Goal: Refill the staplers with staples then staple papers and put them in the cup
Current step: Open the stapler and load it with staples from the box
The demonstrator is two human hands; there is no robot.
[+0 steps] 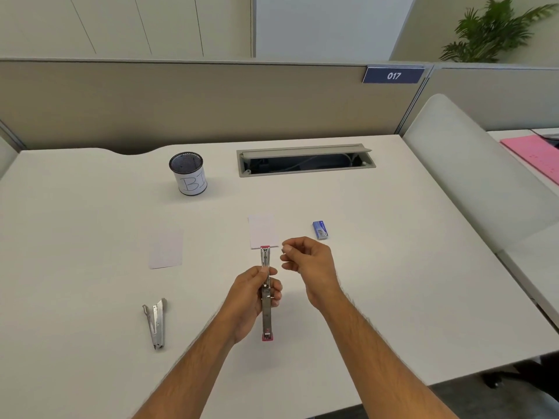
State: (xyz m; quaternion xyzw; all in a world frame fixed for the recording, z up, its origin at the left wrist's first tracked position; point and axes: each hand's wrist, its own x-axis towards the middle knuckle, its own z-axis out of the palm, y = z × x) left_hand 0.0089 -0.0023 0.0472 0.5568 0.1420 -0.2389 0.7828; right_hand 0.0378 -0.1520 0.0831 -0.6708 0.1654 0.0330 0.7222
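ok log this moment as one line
stage: refilling | left hand: holds opened pink stapler | right hand: pinching something small, likely staples | silver stapler: on desk | cup: no papers visible

Bright, even, diffuse light, apparently from overhead; no hard shadows. Only faint soft shading under the left hand [251, 297] and right hand [308, 267] on the white desk [393, 267]. No glare spots, though the desk is nearly washed out, so the pale paper slips [166, 249] barely separate from it. Strong wide-angle bowing: partition top [181, 60] and desk edges curve. Overall soft; forearm edges look jagged, far-right plant [496, 31] smeared.
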